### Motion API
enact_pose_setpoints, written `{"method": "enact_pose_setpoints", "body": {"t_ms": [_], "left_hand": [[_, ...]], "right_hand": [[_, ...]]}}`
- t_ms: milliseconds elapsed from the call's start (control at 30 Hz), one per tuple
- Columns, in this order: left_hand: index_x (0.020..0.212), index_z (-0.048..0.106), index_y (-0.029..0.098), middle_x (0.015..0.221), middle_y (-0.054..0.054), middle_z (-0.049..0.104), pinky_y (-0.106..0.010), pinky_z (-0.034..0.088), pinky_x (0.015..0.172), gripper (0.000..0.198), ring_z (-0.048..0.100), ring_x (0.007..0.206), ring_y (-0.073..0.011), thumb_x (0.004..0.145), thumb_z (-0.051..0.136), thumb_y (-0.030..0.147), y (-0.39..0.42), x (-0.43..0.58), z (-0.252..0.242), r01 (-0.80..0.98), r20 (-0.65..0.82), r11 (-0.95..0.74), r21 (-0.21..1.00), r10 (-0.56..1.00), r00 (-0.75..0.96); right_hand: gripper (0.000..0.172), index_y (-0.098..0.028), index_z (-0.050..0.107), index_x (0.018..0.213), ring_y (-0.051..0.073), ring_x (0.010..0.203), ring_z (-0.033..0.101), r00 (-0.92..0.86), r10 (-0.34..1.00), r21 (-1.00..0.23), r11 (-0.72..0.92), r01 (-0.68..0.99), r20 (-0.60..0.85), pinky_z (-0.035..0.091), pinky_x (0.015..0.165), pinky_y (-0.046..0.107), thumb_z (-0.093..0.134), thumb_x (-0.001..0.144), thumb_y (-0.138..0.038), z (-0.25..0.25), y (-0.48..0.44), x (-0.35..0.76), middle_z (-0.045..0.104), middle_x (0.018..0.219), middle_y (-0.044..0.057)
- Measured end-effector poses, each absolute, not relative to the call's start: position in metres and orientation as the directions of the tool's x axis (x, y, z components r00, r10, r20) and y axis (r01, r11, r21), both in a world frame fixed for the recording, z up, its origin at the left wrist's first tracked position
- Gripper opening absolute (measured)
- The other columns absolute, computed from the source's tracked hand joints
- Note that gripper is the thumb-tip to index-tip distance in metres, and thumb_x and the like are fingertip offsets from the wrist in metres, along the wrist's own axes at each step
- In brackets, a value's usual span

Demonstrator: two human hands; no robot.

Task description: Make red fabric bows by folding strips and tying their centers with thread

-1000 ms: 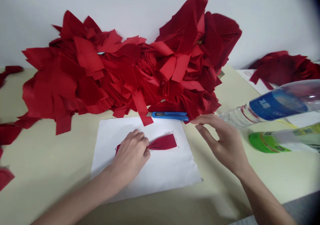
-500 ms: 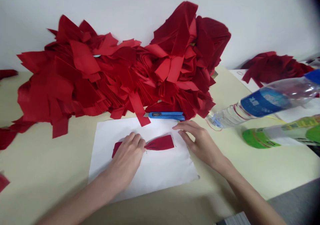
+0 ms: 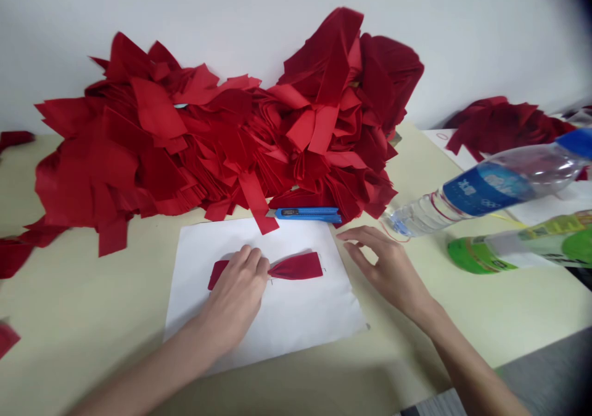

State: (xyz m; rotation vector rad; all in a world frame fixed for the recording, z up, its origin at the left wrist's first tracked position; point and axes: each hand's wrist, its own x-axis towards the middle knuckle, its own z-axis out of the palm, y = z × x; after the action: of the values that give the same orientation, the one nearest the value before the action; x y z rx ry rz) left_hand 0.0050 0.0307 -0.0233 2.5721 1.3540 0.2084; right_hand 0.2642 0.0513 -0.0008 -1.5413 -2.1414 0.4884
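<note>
The left hand (image 3: 235, 296), fingers closed, pins the pinched red fabric strip (image 3: 296, 267) to white paper (image 3: 305, 311); the open, empty right hand (image 3: 388, 268) hovers just beside the paper, free for the strip's far end.

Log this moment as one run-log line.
left hand: pressing pinched red fabric strip on white paper sheet | right hand: open, empty, beside sheet

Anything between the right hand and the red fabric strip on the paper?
Nothing visible: only a white paper sheet lies between the open right hand and the gathered red fabric strip under the left hand.
</note>
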Motion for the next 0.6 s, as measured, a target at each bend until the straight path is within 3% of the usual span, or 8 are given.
{"method": "enact_pose_setpoints", "body": {"t_ms": [133, 267, 433, 600], "left_hand": [[0.080, 0.055, 0.018, 0.084, -0.006, 0.056, -0.039, 0.039, 0.075, 0.014, 0.047, 0.082, -0.0241, 0.084, 0.046, 0.008, 0.029, 0.005, -0.024, 0.795, 0.030, -0.543, 0.270, 0.830, 0.557], [0.083, 0.056, 0.017, 0.084, -0.006, 0.056, -0.038, 0.040, 0.075, 0.016, 0.047, 0.082, -0.0239, 0.084, 0.044, 0.006, 0.027, 0.007, -0.024, 0.818, 0.019, -0.541, 0.193, 0.836, 0.549], [0.081, 0.057, 0.015, 0.081, -0.007, 0.055, -0.039, 0.041, 0.072, 0.019, 0.047, 0.080, -0.0242, 0.086, 0.042, 0.005, 0.023, 0.009, -0.025, 0.843, -0.014, -0.524, 0.124, 0.848, 0.529], [0.081, 0.057, 0.014, 0.081, -0.007, 0.055, -0.039, 0.041, 0.071, 0.018, 0.047, 0.080, -0.0244, 0.087, 0.042, 0.006, 0.022, 0.008, -0.026, 0.842, -0.024, -0.510, 0.175, 0.853, 0.521]], "right_hand": [[0.017, -0.019, 0.063, 0.102, 0.020, 0.097, 0.055, -0.436, 0.880, -0.548, 0.463, 0.697, 0.190, 0.047, 0.087, 0.035, 0.055, 0.087, -0.021, -0.004, 0.045, 0.234, 0.062, 0.101, 0.007], [0.020, -0.019, 0.063, 0.102, 0.023, 0.105, 0.050, -0.614, 0.771, -0.530, 0.596, 0.603, 0.169, 0.044, 0.092, 0.040, 0.062, 0.083, -0.025, -0.014, 0.046, 0.195, 0.063, 0.101, 0.006], [0.009, -0.016, 0.065, 0.088, 0.022, 0.100, 0.051, -0.655, 0.732, -0.508, 0.644, 0.572, 0.190, 0.044, 0.091, 0.039, 0.063, 0.082, -0.022, -0.028, 0.055, 0.176, 0.064, 0.087, 0.006], [0.006, -0.017, 0.065, 0.082, 0.021, 0.095, 0.051, -0.666, 0.717, -0.540, 0.651, 0.534, 0.206, 0.045, 0.087, 0.037, 0.061, 0.084, -0.021, -0.029, 0.059, 0.177, 0.063, 0.081, 0.004]]}}
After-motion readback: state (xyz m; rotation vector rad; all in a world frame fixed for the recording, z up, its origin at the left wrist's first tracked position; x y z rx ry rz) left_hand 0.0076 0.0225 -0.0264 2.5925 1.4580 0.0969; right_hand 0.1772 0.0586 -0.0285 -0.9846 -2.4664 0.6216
